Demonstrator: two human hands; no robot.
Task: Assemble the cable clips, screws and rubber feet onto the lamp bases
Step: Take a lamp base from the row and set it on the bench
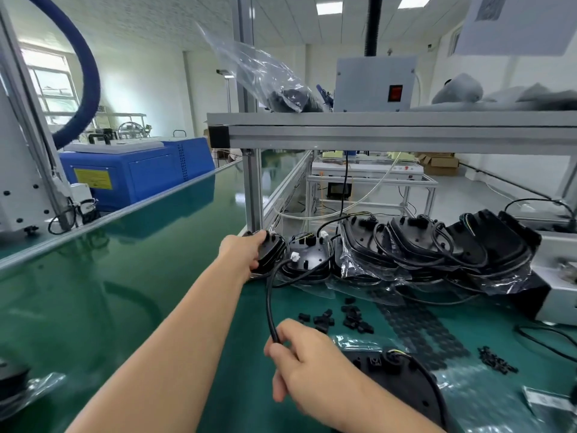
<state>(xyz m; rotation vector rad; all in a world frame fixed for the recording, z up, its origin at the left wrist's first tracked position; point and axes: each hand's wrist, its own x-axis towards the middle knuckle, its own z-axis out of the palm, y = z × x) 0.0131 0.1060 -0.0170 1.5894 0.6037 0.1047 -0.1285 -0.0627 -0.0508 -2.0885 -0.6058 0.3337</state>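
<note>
Left hand (242, 250) stretched forward, fingers curled over black lamp base (271, 253) at left end of bagged row by aluminium frame post (252, 189). Right hand (307, 367) near, pinching black cable (269, 303). Cable clips (338, 317) scattered on green mat (140, 292). Another lamp base (402, 382) under right wrist.

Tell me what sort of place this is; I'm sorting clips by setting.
Most likely a factory assembly line for lamps. A green workbench carries a row of black lamp bases with cables, loose black cable clips lie ready, and an aluminium-profile rack stands above, with a blue machine behind.
</note>
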